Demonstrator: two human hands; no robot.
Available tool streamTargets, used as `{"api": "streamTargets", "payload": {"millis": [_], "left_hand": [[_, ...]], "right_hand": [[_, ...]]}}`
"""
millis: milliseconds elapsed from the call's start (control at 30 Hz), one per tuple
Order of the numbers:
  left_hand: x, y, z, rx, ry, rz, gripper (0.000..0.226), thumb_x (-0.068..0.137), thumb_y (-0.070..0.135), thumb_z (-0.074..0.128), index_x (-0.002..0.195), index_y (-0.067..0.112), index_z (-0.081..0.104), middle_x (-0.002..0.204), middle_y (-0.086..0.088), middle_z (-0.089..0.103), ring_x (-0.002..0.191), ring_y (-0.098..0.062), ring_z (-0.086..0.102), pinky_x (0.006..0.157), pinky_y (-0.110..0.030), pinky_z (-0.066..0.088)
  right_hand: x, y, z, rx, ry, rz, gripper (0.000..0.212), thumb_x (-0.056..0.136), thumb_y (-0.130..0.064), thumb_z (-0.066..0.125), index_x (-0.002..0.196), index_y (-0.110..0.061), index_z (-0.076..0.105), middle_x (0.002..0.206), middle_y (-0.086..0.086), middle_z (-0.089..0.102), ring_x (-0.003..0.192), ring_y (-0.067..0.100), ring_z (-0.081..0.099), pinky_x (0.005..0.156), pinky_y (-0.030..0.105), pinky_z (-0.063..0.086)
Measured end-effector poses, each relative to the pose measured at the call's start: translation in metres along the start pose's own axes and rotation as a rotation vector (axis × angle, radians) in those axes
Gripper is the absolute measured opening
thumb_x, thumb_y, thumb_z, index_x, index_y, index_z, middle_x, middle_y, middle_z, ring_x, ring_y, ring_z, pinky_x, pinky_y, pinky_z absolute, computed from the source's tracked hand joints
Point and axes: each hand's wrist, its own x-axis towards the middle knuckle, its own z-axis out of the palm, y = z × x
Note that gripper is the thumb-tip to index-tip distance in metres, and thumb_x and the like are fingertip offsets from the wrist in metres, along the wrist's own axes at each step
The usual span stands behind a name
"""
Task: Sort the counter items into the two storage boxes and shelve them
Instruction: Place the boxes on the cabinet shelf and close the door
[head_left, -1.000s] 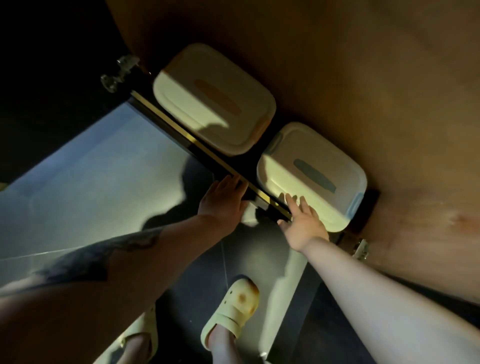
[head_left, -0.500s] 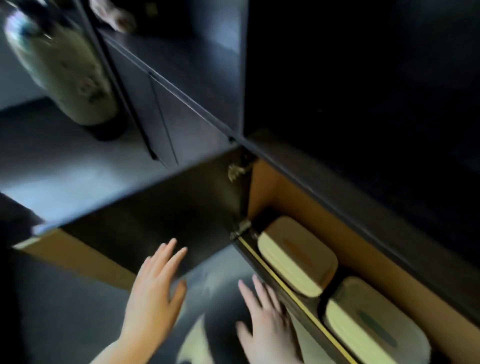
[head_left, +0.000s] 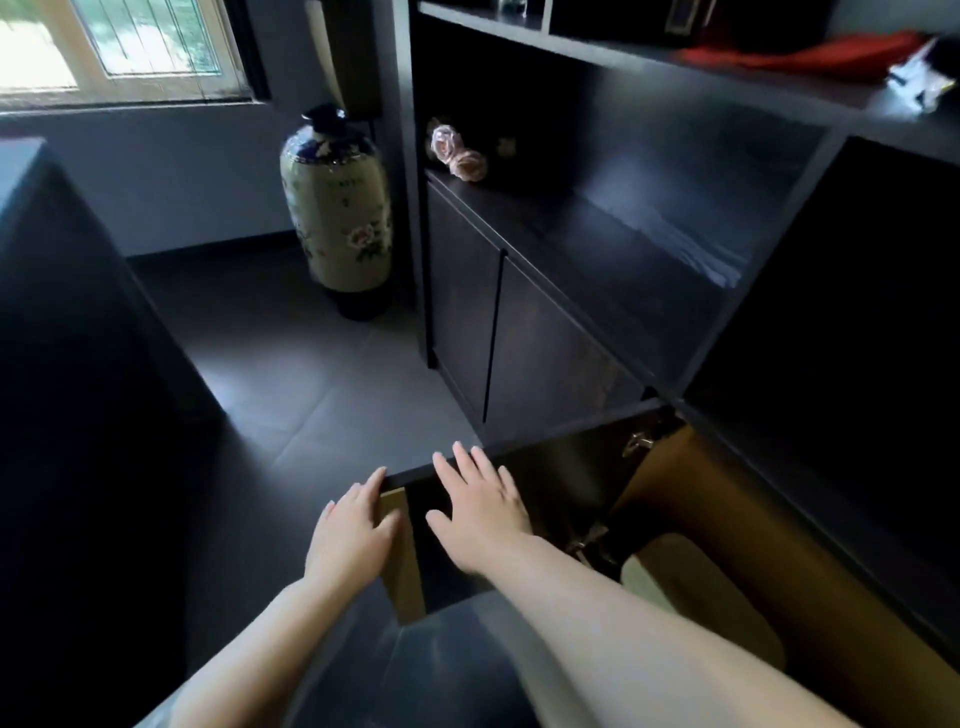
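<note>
Low in the middle of the frame, the left hand (head_left: 353, 535) lies flat with straight fingers on the outer edge of the open cupboard door (head_left: 519, 467). Just to its right, the right hand (head_left: 480, 512) spreads its fingers flat on the dark inside of that door. Both arms reach up from the bottom edge. At the lower right, one pale storage box (head_left: 691, 577) sits inside the cupboard. A tall flowered vase (head_left: 337, 208) stands on the floor at the upper middle.
</note>
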Motion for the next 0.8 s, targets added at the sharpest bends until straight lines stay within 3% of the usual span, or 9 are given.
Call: {"api": "streamTargets", "payload": {"millis": [167, 233, 300, 367, 433, 567, 667, 733, 800], "left_hand": [[-0.016, 0.002, -0.001, -0.129, 0.045, -0.036, 0.029, 0.097, 0.036, 0.044, 0.121, 0.030, 0.059, 0.115, 0.005, 0.066, 0.107, -0.019, 0.059, 0.084, -0.029, 0.044], [-0.031, 0.000, -0.001, -0.200, -0.006, -0.024, 0.018, 0.095, 0.032, 0.050, 0.102, 0.029, 0.067, 0.097, 0.007, 0.070, 0.092, -0.015, 0.061, 0.075, -0.028, 0.043], [-0.053, -0.002, 0.004, -0.438, -0.136, -0.003, 0.011, 0.092, 0.019, 0.058, 0.092, 0.019, 0.069, 0.085, 0.003, 0.071, 0.079, -0.012, 0.061, 0.071, -0.028, 0.043], [-0.086, 0.001, 0.017, -0.684, -0.280, 0.002, 0.008, 0.088, 0.005, 0.063, 0.092, 0.005, 0.070, 0.083, -0.005, 0.071, 0.077, -0.014, 0.060, 0.071, -0.024, 0.046], [-0.119, 0.011, 0.036, -0.769, -0.371, -0.005, 0.010, 0.082, -0.001, 0.068, 0.091, 0.001, 0.072, 0.083, -0.005, 0.074, 0.080, -0.015, 0.064, 0.071, -0.018, 0.049], [-0.172, 0.057, 0.083, -0.778, -0.546, 0.006, 0.022, 0.077, 0.002, 0.075, 0.096, 0.011, 0.072, 0.083, -0.001, 0.076, 0.082, -0.010, 0.070, 0.071, -0.017, 0.053], [-0.203, 0.110, 0.118, -0.705, -0.704, 0.124, 0.026, 0.082, 0.007, 0.069, 0.093, 0.030, 0.070, 0.071, 0.012, 0.072, 0.067, 0.007, 0.060, 0.065, -0.011, 0.047], [-0.216, 0.149, 0.142, -0.649, -0.844, 0.234, 0.034, 0.085, 0.005, 0.058, 0.099, 0.035, 0.069, 0.091, 0.013, 0.072, 0.079, 0.006, 0.061, 0.078, -0.015, 0.050], [-0.226, 0.185, 0.164, -0.655, -1.012, 0.228, 0.047, 0.091, -0.004, 0.050, 0.133, 0.016, 0.050, 0.132, -0.001, 0.056, 0.108, 0.001, 0.055, 0.098, -0.019, 0.043]], "right_hand": [[-0.017, 0.006, 0.032, 0.010, -0.001, 0.005, 0.058, 0.099, -0.050, 0.030, 0.151, -0.038, 0.007, 0.161, -0.009, -0.006, 0.147, 0.014, -0.013, 0.118, 0.049, -0.001], [-0.037, 0.014, 0.034, 0.026, 0.049, -0.008, 0.052, 0.099, -0.050, 0.030, 0.149, -0.039, 0.017, 0.161, -0.010, 0.004, 0.147, 0.012, -0.007, 0.118, 0.046, 0.000], [-0.061, 0.021, 0.034, 0.043, 0.097, -0.018, 0.046, 0.099, -0.049, 0.032, 0.143, -0.037, 0.031, 0.158, -0.009, 0.017, 0.147, 0.012, 0.002, 0.119, 0.043, 0.005], [-0.092, 0.025, 0.038, 0.056, 0.112, 0.000, 0.041, 0.098, -0.048, 0.035, 0.134, -0.031, 0.042, 0.153, -0.006, 0.027, 0.146, 0.013, 0.008, 0.119, 0.038, 0.009], [-0.124, 0.036, 0.043, 0.099, 0.142, 0.041, 0.040, 0.096, -0.049, 0.039, 0.128, -0.027, 0.048, 0.150, -0.004, 0.032, 0.146, 0.012, 0.010, 0.118, 0.034, 0.011], [-0.193, 0.087, 0.037, 0.126, 0.105, 0.084, 0.036, 0.095, -0.045, 0.042, 0.122, -0.023, 0.052, 0.156, -0.010, 0.022, 0.145, 0.001, 0.000, 0.118, 0.028, 0.012], [-0.248, 0.135, 0.019, 0.127, 0.054, 0.210, 0.035, 0.097, -0.043, 0.043, 0.129, -0.030, 0.050, 0.159, -0.016, 0.011, 0.144, 0.008, 0.019, 0.115, 0.029, 0.022], [-0.275, 0.162, 0.007, 0.113, 0.022, 0.343, 0.035, 0.099, -0.035, 0.044, 0.134, -0.035, 0.045, 0.158, -0.020, 0.011, 0.140, 0.013, 0.031, 0.111, 0.032, 0.032], [-0.299, 0.184, -0.002, 0.111, -0.012, 0.470, 0.046, 0.099, -0.020, 0.049, 0.140, -0.038, 0.039, 0.158, -0.022, 0.013, 0.140, 0.020, 0.034, 0.109, 0.036, 0.038]]}}
